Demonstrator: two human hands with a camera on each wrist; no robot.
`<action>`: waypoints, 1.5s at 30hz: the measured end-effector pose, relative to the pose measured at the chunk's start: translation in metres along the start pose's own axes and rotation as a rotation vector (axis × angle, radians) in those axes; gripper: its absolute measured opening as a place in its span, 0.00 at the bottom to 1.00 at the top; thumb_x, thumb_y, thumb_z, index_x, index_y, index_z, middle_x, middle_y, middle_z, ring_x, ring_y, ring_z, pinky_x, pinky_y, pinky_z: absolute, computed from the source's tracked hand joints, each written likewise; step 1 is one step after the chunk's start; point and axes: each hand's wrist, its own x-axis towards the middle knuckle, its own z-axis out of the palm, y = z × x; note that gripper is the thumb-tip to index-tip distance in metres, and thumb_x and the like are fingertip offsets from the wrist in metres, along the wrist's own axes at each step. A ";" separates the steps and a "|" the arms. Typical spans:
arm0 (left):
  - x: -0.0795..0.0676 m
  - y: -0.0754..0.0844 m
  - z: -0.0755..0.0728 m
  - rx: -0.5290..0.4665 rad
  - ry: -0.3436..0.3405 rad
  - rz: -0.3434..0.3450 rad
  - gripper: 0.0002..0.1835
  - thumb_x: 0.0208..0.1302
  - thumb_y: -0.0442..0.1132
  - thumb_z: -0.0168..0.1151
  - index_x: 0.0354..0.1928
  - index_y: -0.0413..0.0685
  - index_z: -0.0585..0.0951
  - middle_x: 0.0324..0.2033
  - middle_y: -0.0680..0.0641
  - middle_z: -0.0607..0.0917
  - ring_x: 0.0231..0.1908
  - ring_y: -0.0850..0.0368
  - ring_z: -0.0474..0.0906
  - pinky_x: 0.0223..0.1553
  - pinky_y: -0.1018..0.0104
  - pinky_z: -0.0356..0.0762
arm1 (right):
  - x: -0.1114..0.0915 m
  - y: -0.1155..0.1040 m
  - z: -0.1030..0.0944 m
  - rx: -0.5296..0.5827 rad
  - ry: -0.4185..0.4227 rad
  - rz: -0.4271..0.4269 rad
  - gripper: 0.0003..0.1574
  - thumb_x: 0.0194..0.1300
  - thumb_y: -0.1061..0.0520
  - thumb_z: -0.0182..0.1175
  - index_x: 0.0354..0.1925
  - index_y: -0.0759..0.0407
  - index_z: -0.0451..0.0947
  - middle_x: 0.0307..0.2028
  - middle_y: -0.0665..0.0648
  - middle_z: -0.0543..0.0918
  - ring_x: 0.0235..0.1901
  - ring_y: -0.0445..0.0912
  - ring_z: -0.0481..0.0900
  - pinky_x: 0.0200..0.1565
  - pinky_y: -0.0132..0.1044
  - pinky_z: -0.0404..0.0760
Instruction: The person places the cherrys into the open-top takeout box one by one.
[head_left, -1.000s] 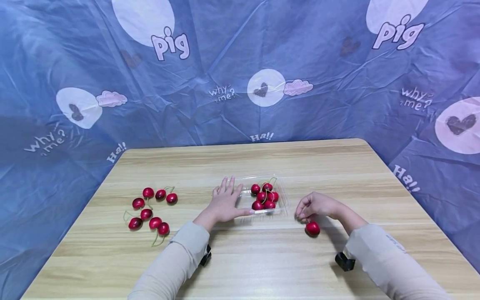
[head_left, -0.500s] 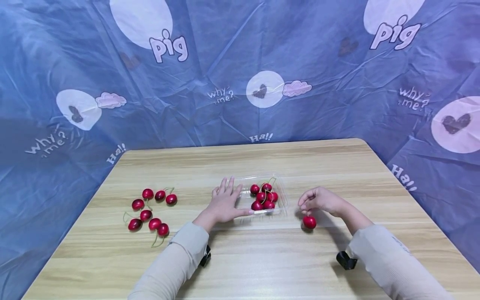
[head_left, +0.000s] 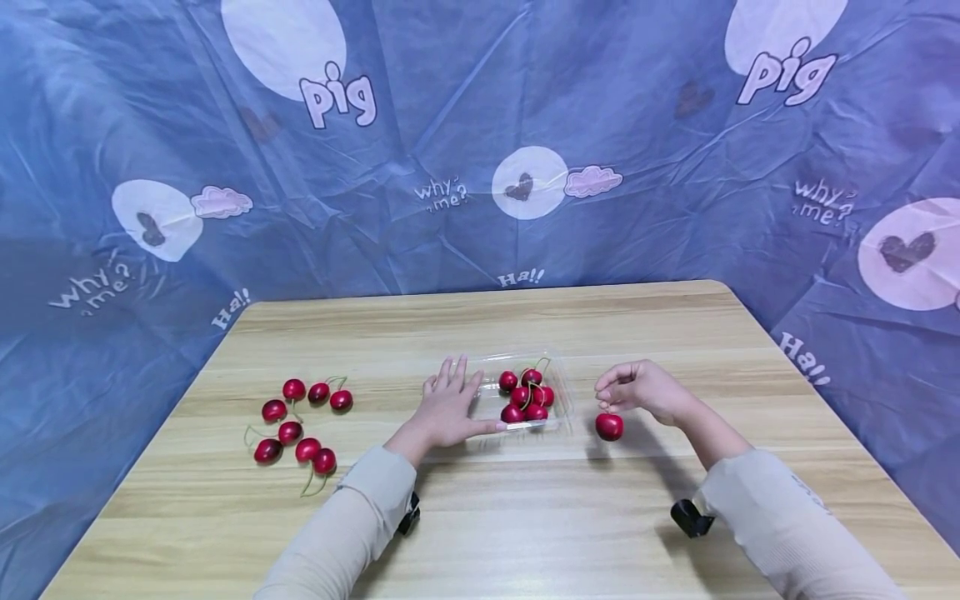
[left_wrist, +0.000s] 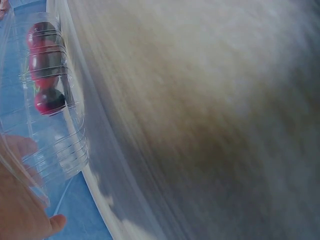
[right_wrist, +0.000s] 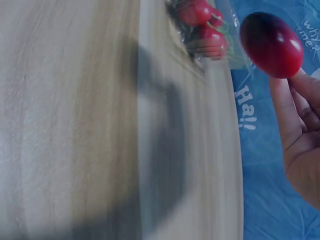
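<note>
In the head view my right hand (head_left: 639, 393) pinches a red cherry (head_left: 609, 427) at its stem end. That cherry hangs above the table, its shadow below, to the right of a clear plastic box (head_left: 564, 417). The right wrist view shows the same cherry (right_wrist: 272, 45) large beside the fingers (right_wrist: 285, 100). My left hand (head_left: 447, 414) lies with fingers spread on the left end of the box, thumb along its front rim. Several cherries (head_left: 521, 396) with green stems sit in the box's right part. In the left wrist view they show through the ribbed wall (left_wrist: 75, 145).
Several loose cherries (head_left: 290, 432), some with stems, lie on the wooden table (head_left: 510, 533) to the left. A blue printed cloth (head_left: 405, 225) hangs behind the table's far edge.
My right hand has lifted the cherry off the table and carried it slightly left and away from me, toward the box. The left hand has stayed on the box.
</note>
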 end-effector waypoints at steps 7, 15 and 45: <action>0.000 -0.001 0.001 -0.012 0.013 -0.004 0.53 0.42 0.77 0.38 0.65 0.49 0.52 0.64 0.40 0.38 0.62 0.42 0.29 0.57 0.43 0.37 | 0.005 -0.007 0.005 0.018 0.039 -0.020 0.07 0.53 0.73 0.53 0.34 0.74 0.72 0.26 0.58 0.79 0.29 0.43 0.78 0.35 0.35 0.77; 0.001 -0.002 0.000 -0.005 0.023 0.000 0.53 0.41 0.78 0.37 0.65 0.49 0.52 0.64 0.40 0.39 0.62 0.41 0.30 0.56 0.43 0.38 | 0.012 -0.015 0.015 0.014 0.092 -0.039 0.08 0.54 0.73 0.52 0.35 0.76 0.70 0.25 0.54 0.78 0.28 0.40 0.77 0.34 0.35 0.77; 0.000 0.000 0.000 0.002 0.016 -0.007 0.53 0.41 0.78 0.37 0.65 0.49 0.52 0.64 0.41 0.37 0.62 0.41 0.31 0.57 0.43 0.38 | 0.050 -0.018 0.057 0.141 0.245 -0.070 0.13 0.54 0.76 0.48 0.40 0.84 0.63 0.26 0.58 0.75 0.25 0.46 0.79 0.34 0.37 0.77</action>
